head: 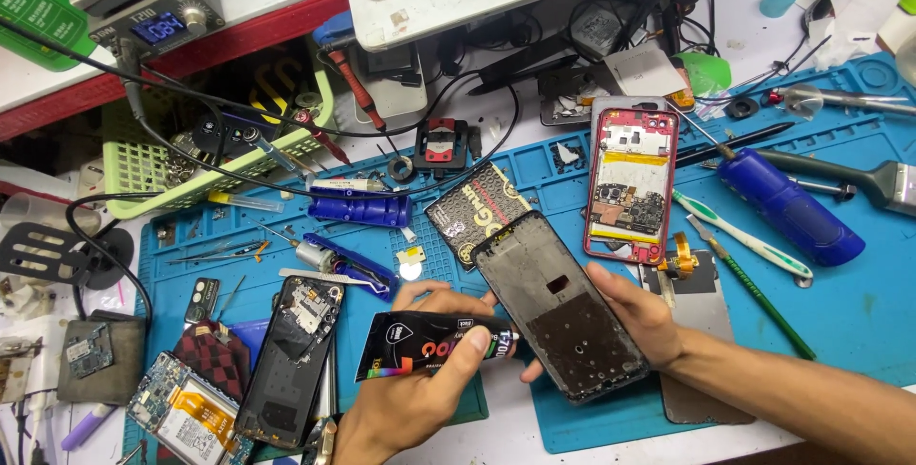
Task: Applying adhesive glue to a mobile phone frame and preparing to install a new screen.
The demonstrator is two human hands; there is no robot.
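A black tube of adhesive lay sideways in the left hand, grip wrapped closed around it, its nozzle touching the lower left edge of a bare black phone frame. The right hand cupped that frame from beneath, grip closed on its right edge, tilting it just above the blue mat on the bench. Farther off, a green basket held tangled cables and small tools.
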